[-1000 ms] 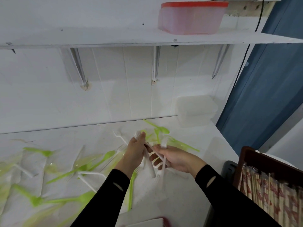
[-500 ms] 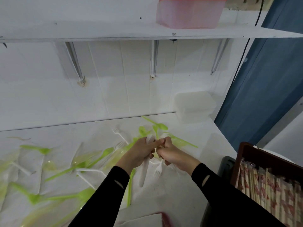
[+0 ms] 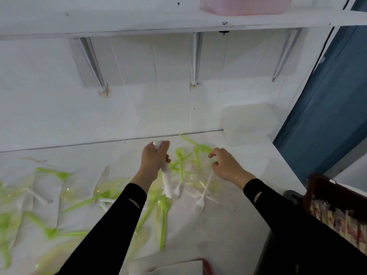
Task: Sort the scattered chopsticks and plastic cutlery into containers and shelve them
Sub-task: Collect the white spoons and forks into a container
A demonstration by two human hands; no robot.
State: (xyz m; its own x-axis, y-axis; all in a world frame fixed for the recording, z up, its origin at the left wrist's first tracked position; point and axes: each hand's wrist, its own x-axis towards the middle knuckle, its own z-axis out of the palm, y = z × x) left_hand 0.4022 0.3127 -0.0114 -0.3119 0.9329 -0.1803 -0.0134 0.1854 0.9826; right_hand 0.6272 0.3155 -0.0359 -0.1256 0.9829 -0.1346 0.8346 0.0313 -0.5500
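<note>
The left hand (image 3: 154,158) is wrapped in a fist round a bundle of white cutlery (image 3: 166,181), which stands nearly upright: its top ends poke out above the fist and the longer part hangs below it, down toward the counter (image 3: 228,235). The right hand (image 3: 226,165) is a little apart to the right, over a tangle of green cutlery (image 3: 180,161) near the back wall. Its fingers are curled and the forefinger tip is at the end of a green piece, but blur hides whether it pinches anything. Just below its heel a white fork (image 3: 204,192) runs slantwise, tines toward the viewer, and whether it hangs from the hand or lies on the counter cannot be told. More green and white pieces lie scattered over the counter to the left, some in clear wrappers. A pink translucent container (image 3: 244,6) sits on the shelf (image 3: 119,20) above, its contents not visible. A cloudy white container (image 3: 248,122) stands at the back right corner of the counter. Off the counter's right edge a brown crate (image 3: 325,188) holds paper-wrapped chopsticks (image 3: 337,219) packed on end. Both forearms, in black sleeves, reach forward and inward from the bottom of the view — the left wrist bent up, the right hand knuckles-up.
</note>
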